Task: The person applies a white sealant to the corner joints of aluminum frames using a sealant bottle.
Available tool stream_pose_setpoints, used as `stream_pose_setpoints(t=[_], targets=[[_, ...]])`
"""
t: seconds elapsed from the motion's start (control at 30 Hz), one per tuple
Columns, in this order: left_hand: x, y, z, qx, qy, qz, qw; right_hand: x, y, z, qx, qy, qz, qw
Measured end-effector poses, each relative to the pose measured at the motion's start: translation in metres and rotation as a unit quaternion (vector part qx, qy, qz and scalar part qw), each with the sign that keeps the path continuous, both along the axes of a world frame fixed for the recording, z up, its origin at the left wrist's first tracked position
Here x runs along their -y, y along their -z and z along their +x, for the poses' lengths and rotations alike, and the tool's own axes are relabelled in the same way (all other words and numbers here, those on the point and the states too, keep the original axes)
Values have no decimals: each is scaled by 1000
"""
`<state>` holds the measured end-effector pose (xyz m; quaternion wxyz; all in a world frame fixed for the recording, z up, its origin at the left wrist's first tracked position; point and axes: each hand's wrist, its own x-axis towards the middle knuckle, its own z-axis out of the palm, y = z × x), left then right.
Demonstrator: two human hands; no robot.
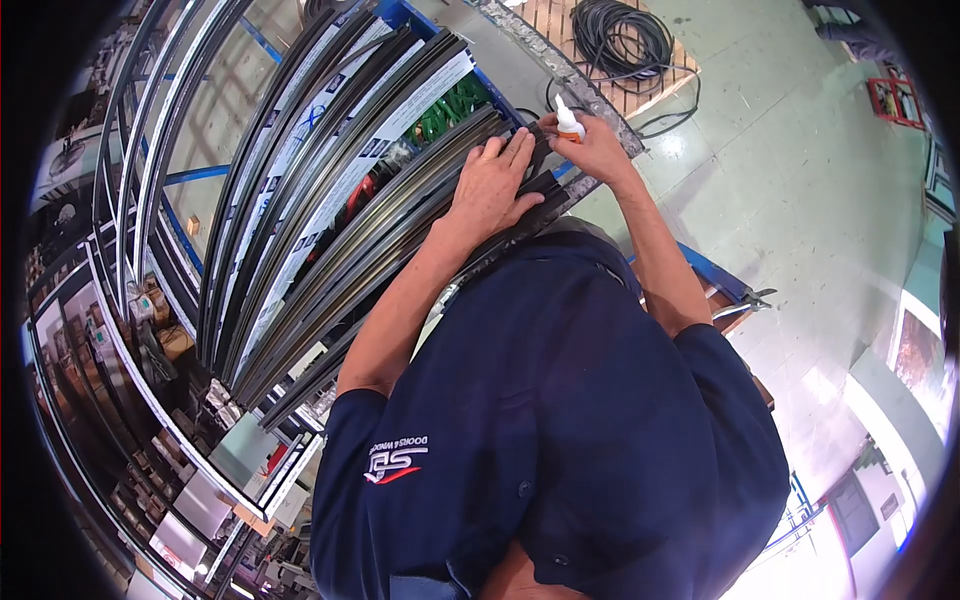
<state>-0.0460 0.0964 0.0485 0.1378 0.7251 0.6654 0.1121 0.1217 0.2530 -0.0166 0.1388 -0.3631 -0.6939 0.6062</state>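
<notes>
Long dark profiles lie side by side in front of me, some with white printed film. My left hand rests on them near their right ends, fingers spread and thumb apart. Just to its right, my right hand holds a small white bottle with a pointed nozzle and an orange band. The nozzle points up and away from the profile ends. The fingertips of both hands are close together at the ends of the profiles.
A coil of black cable lies on a slatted wooden pallet beyond the bench edge. Green and red items show in a blue bin behind the profiles. Pliers lie at the right. White frames stand at the left.
</notes>
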Motion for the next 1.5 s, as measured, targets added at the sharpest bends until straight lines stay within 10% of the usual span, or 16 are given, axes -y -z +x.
stream_pose_setpoints(t=[1.5], targets=[[-31, -12, -4, -102, 132, -51, 985, 1, -18, -2, 62, -59, 144, 986]])
